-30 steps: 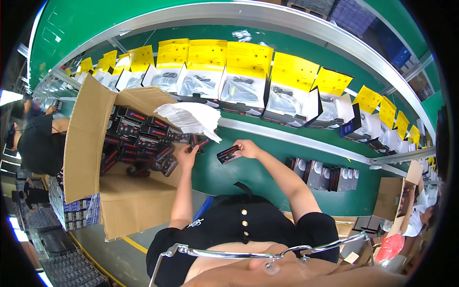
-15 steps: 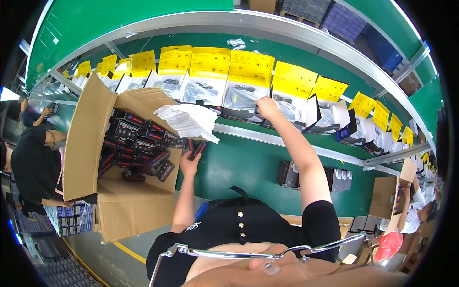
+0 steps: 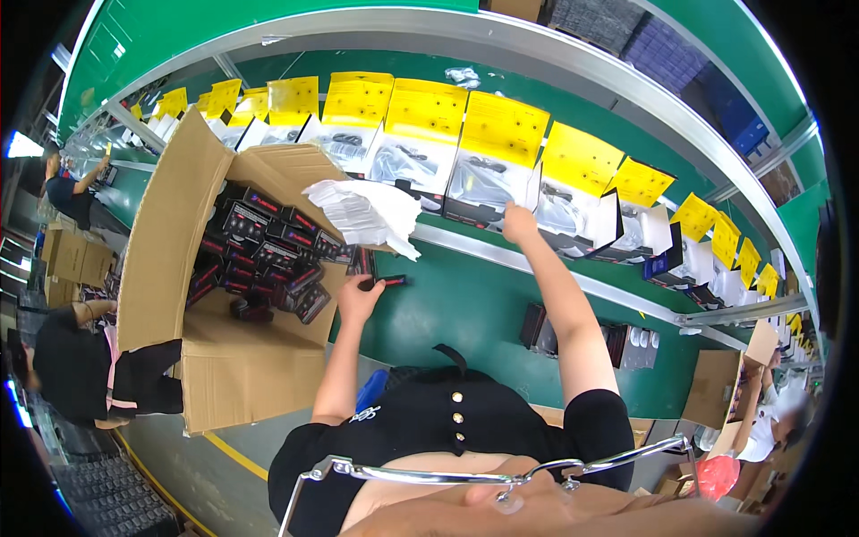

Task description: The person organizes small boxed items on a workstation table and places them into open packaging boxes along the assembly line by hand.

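My left hand [image 3: 359,300] is closed around a small black box [image 3: 392,281] that points out to the right past the fingers. Another small black box [image 3: 361,261] stands upright against those fingers; whether it is gripped too, I cannot tell. Beside them, a large open cardboard carton [image 3: 246,376] holds several more small black boxes [image 3: 259,255]. My right hand [image 3: 518,223], fingers curled, is at the front right corner of an open box [image 3: 479,192] with a raised yellow lid [image 3: 503,125]. Inside lie a clear-bagged item and a dark cable. What the right fingertips hold is hidden.
Similar yellow-lidded boxes [image 3: 420,121] line the bench behind a metal rail [image 3: 474,247]. White crumpled paper [image 3: 367,210] hangs over the carton's edge. Dark packs [image 3: 540,329] lie on the green tabletop [image 3: 438,309]. Other people work at the far left and far right.
The view has shifted, with the row of boxes now further right. My right hand has come down to the box's front edge. The small box in my left hand has swung out to the right.
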Demonstrator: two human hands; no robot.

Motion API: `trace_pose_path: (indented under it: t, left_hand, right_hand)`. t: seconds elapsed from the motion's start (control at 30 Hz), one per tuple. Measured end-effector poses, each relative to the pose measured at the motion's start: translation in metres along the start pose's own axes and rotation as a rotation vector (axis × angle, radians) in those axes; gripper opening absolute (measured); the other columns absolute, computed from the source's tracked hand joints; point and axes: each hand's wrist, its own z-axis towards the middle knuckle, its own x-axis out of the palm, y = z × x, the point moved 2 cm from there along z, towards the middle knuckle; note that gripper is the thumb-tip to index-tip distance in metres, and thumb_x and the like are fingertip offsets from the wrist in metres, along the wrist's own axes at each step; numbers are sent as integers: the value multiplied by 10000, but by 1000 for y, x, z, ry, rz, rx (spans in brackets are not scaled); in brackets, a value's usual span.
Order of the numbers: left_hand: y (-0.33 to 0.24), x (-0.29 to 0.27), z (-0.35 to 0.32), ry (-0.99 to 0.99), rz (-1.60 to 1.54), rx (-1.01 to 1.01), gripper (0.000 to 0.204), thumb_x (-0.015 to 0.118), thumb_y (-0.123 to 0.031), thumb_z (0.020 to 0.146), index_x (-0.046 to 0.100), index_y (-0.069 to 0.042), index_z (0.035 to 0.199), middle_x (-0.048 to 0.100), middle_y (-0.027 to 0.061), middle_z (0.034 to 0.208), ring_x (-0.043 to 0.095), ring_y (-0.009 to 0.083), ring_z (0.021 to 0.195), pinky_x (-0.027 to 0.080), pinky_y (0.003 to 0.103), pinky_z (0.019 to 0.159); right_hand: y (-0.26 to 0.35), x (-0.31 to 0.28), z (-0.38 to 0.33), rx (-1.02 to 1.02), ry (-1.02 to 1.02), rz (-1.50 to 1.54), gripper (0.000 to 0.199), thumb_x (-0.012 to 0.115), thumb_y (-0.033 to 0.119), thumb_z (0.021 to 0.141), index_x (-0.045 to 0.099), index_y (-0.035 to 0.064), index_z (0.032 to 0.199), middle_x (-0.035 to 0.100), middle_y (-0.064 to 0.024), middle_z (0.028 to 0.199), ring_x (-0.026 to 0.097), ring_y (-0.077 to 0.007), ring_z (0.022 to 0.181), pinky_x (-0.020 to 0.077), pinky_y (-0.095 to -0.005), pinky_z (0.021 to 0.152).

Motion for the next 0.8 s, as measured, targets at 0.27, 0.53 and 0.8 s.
trace_pose_path:
  t: [0.27,0.53,0.8]
  left_hand:
    - [-45,39,-13,474,-1056,-551,382,717,-359,849,655,-7,985,669,76,834,655,176,686,562,288,619]
    - [-58,69,-16,634,-1377,-709,555,648,-458,910,552,-4,1215,653,164,1028,663,288,929,563,401,870]
    - [-44,75,-28,632,-1201,-611,398,625,-302,951,576,3,1202,671,153,1020,674,255,929,552,380,867]
  right_hand:
    - [59,-5,-61,-93,437,1071,392,686,362,891,669,68,1149,708,-103,1025,670,-206,938,543,-333,754]
    - [79,-34,-51,-237,88,1034,526,818,199,771,611,30,1225,635,-35,721,568,-118,626,471,-327,572]
    - [60,-87,37,-124,-211,751,316,750,171,754,744,120,1067,640,-214,1110,641,-362,978,515,-395,870]
